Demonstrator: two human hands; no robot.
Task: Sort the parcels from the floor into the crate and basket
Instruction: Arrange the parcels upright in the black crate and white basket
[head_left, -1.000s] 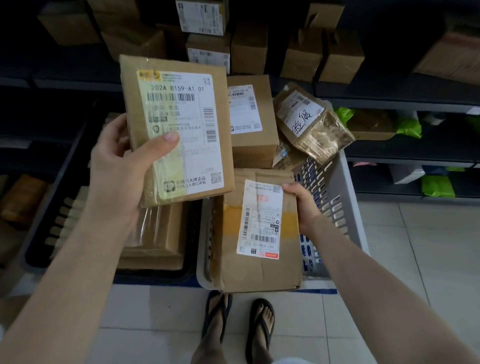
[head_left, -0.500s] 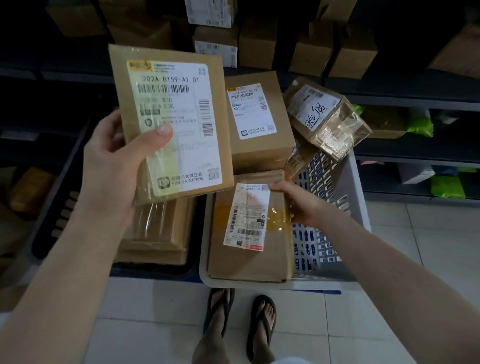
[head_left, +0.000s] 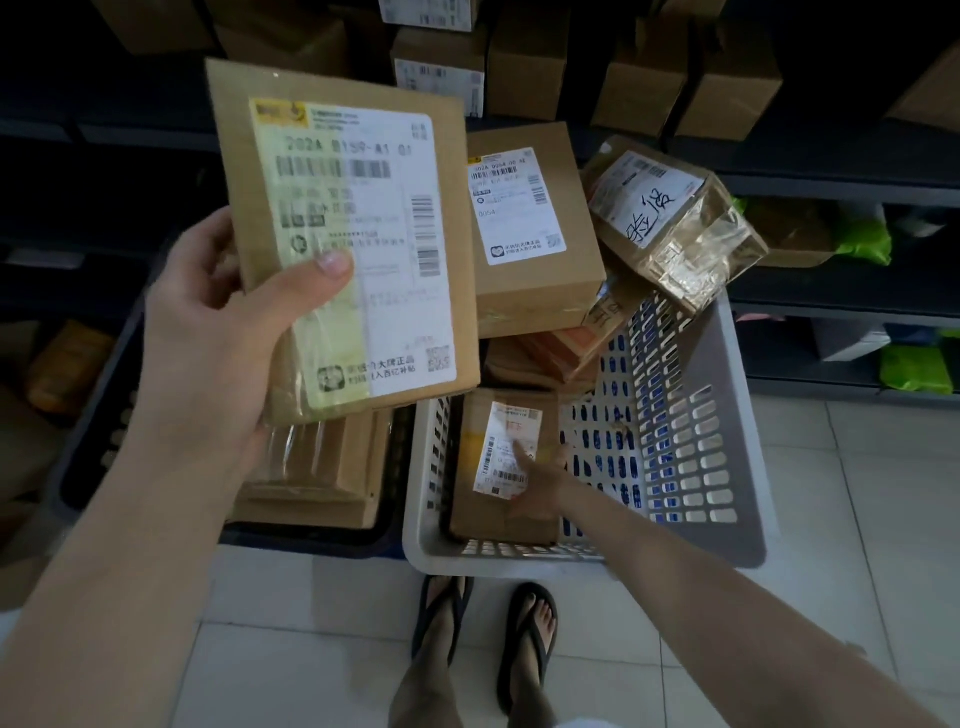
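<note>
Now lies flat in the basket (head_left: 737, 447), that small parcel (head_left: 498, 467), dropped lower than half a second ago; right hand (head_left: 540, 483) open above it. Left hand (head_left: 218, 332) grips the big parcel (head_left: 353, 234), likely next for the crate (head_left: 98, 415).

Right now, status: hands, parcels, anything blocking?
Left hand gripping flat labelled parcel, held up. Right hand open on small parcel lying in the white basket. Dark crate holds stacked boxes. Nothing blocking.

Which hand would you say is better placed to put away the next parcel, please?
Left, probably: the left hand already grips a flat labelled parcel above the dark crate, while the right hand is low in the white basket.
</note>
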